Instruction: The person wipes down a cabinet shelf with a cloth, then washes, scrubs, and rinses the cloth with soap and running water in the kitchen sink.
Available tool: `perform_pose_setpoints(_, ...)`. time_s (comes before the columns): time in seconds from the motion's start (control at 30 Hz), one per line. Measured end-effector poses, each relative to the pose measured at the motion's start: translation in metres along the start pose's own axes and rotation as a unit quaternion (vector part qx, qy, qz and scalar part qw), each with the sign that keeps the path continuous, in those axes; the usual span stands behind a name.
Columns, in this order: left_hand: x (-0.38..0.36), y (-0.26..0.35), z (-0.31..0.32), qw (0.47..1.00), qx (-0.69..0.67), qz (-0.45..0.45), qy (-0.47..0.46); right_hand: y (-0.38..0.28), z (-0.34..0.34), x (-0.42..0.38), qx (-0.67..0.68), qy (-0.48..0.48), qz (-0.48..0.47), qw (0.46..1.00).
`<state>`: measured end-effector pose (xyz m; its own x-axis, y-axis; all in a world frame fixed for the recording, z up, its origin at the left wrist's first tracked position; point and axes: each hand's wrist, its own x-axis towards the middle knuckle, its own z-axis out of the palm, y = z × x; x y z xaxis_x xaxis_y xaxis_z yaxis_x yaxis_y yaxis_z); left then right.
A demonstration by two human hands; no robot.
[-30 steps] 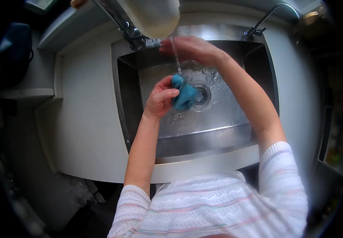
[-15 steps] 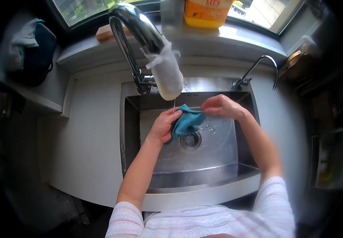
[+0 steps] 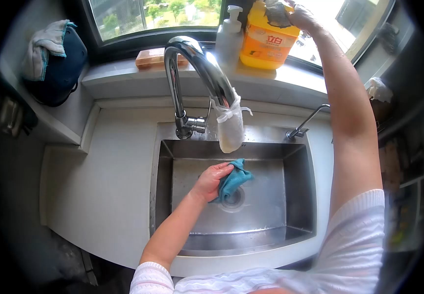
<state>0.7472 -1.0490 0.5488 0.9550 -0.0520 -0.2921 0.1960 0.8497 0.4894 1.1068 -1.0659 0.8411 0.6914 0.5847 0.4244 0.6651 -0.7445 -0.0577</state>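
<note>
Over the sink, my left hand (image 3: 212, 181) is closed on a teal cloth (image 3: 234, 180), which hangs bunched from the fingers above the drain. My right hand (image 3: 304, 20) reaches far up to the window sill, beside the top of a yellow-orange detergent jug (image 3: 266, 41). At its fingertips is a crumpled grey cloth (image 3: 277, 13) lying against the jug's top. The fingers look pinched on that cloth, partly cut off by the frame edge. A chrome faucet (image 3: 199, 54) with a white cloth cover (image 3: 230, 130) tied over its spout hangs above my left hand.
A steel sink (image 3: 270, 240) is set into the pale counter (image 3: 104, 181). A pump bottle (image 3: 229, 36) and a brownish block (image 3: 150, 58) stand on the sill. At right is a small second tap (image 3: 297, 131). A dark blue bag (image 3: 60, 73) with a draped cloth hangs at left.
My right hand has left the teal cloth's side and gone up to the detergent jug and grey cloth. My left hand keeps the teal cloth over the sink. The view has tilted up.
</note>
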Motion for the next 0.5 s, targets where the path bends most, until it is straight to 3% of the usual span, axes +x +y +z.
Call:
perform_pose_setpoints(0.23, -0.005, -0.002, -0.013, 1.000, -0.006, 0.011, 0.016, -0.009, -0.032, -0.034, 0.093, -0.024, -0.001, 0.995)
perform_pose_setpoints(0.37, -0.006, -0.003, -0.013, 1.000, -0.018, 0.002, 0.023, 0.002, -0.049, -0.071, 0.151, 0.053, -0.041, 0.986)
perform_pose_setpoints(0.43, -0.007, -0.002, -0.008, 0.999, -0.022, -0.007, 0.036, 0.002, -0.062, -0.086, 0.221, 0.009, -0.022, 0.975)
perform_pose_setpoints(0.5, -0.006, -0.001, -0.005, 0.999, -0.030, -0.009, 0.025, 0.006, -0.070, -0.103, 0.203, -0.029, -0.039, 0.978)
